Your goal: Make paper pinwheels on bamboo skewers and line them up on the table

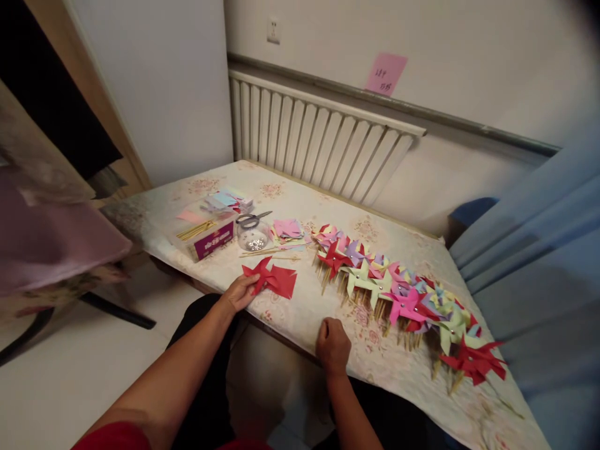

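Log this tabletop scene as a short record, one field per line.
Left hand: holding folded red paper
Right hand: closed fist near the table edge; contents not visible
Beside the folded piece: flat red paper
Box: purple-labelled, holding sticks
Pinwheels: multicoloured, clustered at picture right
Wall: pink note
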